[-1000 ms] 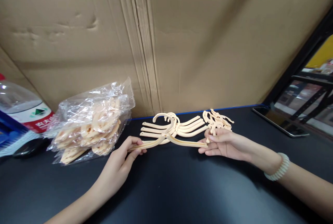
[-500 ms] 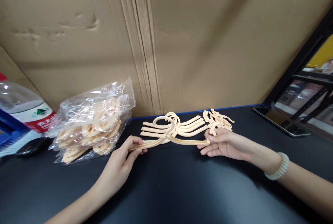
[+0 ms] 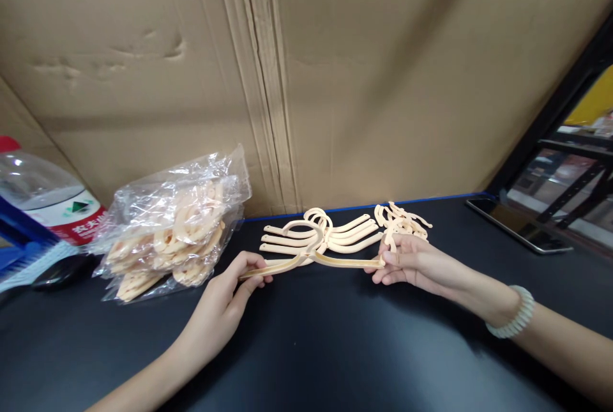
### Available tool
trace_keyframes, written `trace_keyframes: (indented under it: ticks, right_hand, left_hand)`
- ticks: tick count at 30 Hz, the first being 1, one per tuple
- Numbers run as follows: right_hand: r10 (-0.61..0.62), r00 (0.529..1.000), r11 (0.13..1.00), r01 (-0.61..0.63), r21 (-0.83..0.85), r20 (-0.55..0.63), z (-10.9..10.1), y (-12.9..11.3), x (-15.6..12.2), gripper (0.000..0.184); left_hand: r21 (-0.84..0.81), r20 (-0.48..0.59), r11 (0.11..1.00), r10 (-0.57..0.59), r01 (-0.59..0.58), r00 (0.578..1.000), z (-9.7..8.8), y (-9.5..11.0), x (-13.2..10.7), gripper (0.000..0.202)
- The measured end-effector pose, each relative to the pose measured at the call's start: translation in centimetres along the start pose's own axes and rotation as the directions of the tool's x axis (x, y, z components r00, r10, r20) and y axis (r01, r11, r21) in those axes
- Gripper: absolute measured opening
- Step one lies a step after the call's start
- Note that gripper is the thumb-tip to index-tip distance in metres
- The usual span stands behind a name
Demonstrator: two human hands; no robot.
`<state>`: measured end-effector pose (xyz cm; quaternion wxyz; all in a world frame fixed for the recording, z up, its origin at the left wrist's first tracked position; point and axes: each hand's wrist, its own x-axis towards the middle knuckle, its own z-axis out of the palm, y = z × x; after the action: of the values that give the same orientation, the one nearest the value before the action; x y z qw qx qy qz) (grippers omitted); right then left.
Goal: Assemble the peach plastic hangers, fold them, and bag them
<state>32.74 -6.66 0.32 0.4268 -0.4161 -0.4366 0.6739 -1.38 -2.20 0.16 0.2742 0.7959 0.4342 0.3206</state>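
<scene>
A small cream plastic hanger is held level just above the black table. My left hand pinches its left arm tip. My right hand pinches its right arm tip, and a pale bead bracelet sits on that wrist. Right behind the held hanger lies a stack of matching hangers with their hooks pointing away from me. A small heap of loose cream hook pieces rests just beyond my right hand's fingers.
A clear plastic bag of more cream parts lies at the left. A water bottle and a blue object are at the far left. A cardboard wall stands behind. A phone lies at right.
The held hanger has shifted slightly away from me toward the stack, both hands following. The view has drifted a little.
</scene>
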Motion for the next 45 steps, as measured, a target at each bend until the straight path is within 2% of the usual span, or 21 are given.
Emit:
trace_keyframes:
  ticks: [4,9,15,21,26,31,34,37,39,42,45]
  right_hand:
    - [-0.09,0.995,0.995,0.089,-0.043,-0.037,0.7,-0.1,-0.2,0.032]
    - [-0.147,0.987,0.987,0.142,-0.077,-0.069,1.4,-0.3,-0.3,0.033]
    - [-0.203,0.971,0.977,0.193,-0.088,-0.124,1.0,0.3,0.1,0.034]
    - [-0.216,0.962,0.976,0.217,-0.012,-0.166,1.0,0.5,0.3,0.028]
    - [-0.353,0.92,0.935,0.339,-0.109,-0.171,1.4,0.1,0.0,0.019]
    - [-0.44,0.855,0.897,0.429,-0.104,-0.273,-0.9,-1.7,-0.2,0.019]
    - [-0.436,0.869,0.886,0.37,-0.28,-0.233,-2.9,-3.5,-0.7,0.023]
    - [-0.403,0.91,0.764,0.273,-0.584,-0.102,-4.5,-5.2,-1.6,0.025]
    - [-0.307,0.952,0.653,0.224,-0.723,0.018,-5.0,-6.0,-2.2,0.025]
    - [-0.114,0.983,0.518,0.18,-0.836,0.141,-5.4,-6.4,-2.7,0.02]
    - [-0.046,0.984,0.392,0.178,-0.903,0.174,-5.4,-6.2,-2.6,0.014]
  left_hand:
    - [-0.008,0.01,1.0,-0.009,0.009,1.0,0.0,0.1,0.0,0.009]
    - [-0.019,0.012,1.0,-0.016,0.016,1.0,0.0,0.2,-0.1,0.009]
    - [-0.023,0.022,1.0,-0.005,0.005,1.0,0.1,0.7,-0.1,0.013]
    - [-0.025,0.034,1.0,0.008,-0.007,0.999,0.1,1.0,-0.5,0.02]
    - [-0.029,0.031,0.999,-0.034,0.035,0.999,0.1,1.0,-0.6,0.025]
    - [-0.005,-0.01,0.999,-0.045,0.045,0.999,0.1,0.9,-0.7,0.028]
    - [0.116,-0.004,0.993,-0.016,0.016,1.0,-0.3,0.9,-0.7,0.027]
    - [0.287,0.093,0.955,0.055,-0.079,0.994,-1.0,1.3,-0.7,0.023]
    - [0.384,0.174,0.905,0.123,-0.183,0.977,-1.5,1.7,-0.7,0.021]
    - [0.499,0.279,0.809,0.188,-0.31,0.942,-2.0,2.3,-0.9,0.02]
    - [0.58,0.383,0.714,0.186,-0.392,0.905,-2.3,2.9,-1.1,0.019]
